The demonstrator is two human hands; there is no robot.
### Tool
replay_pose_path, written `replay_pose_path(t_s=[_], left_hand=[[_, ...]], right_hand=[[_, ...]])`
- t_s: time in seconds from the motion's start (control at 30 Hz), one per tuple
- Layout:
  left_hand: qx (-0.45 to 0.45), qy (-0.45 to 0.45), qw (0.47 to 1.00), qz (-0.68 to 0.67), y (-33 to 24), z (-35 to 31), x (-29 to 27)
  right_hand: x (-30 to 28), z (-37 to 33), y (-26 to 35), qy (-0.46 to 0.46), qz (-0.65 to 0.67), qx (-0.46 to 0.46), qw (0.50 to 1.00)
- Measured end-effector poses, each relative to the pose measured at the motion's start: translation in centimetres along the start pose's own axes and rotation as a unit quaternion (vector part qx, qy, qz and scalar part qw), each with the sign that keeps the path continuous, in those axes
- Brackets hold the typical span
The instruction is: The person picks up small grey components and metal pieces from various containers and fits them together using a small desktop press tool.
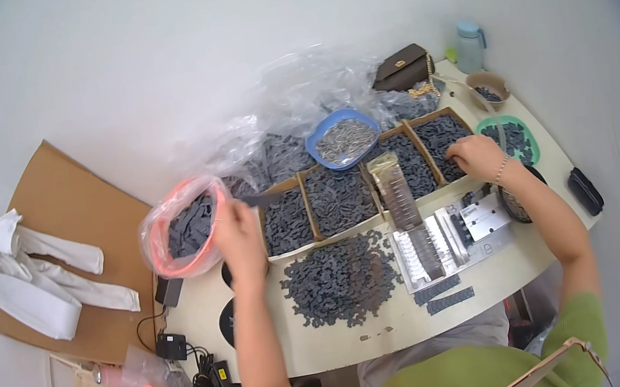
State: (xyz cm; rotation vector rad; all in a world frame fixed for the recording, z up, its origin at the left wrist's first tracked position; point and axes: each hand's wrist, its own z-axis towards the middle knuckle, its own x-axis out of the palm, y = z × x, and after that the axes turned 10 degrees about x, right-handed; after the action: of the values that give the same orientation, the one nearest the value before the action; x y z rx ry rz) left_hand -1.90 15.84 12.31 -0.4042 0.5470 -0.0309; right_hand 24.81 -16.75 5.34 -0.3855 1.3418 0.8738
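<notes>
Head view: your right hand [477, 156] is at the rightmost bin [419, 146], your left hand [239, 239] at the pink basin [159, 257].
Your right fingertips bunch over its dark pieces [441, 135]; your left fingers curl near a dark strip [260, 200]. I cannot tell whether either hand grips anything. Bins, basin and loose pile [338, 284] probably ring the metal jig [489, 218] for easy reach. Your left forearm [259, 352] points nearly straight ahead; your right forearm [555, 217] angles inward from a bent elbow.

Bare forearms [263, 359] forward, left hand [239, 239] and right hand [479, 155] (fingers [459, 152] curled) well apart.
</notes>
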Motion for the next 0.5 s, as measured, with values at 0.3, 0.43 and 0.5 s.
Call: replay_pose_path(t_s=[0.3, 0.43, 0.5], left_hand=[[0.111, 0.211, 0.964, 0.12, 9.4, -1.7, 4.5], [0.108, 0.254, 0.952, 0.13, 7.7, -3.6, 7.7], [0.079, 0.226, 0.965, 0.11, 7.1, -3.7, 8.3]], right_hand=[[-1.4, -1.3, 3.2, -0.098, 0.174, -0.048, 0.979], [-2.0, -2.6, 5.8, -0.06, 0.246, -0.059, 0.966], [-1.7, -3.4, 5.6, -0.061, 0.242, -0.095, 0.964]])
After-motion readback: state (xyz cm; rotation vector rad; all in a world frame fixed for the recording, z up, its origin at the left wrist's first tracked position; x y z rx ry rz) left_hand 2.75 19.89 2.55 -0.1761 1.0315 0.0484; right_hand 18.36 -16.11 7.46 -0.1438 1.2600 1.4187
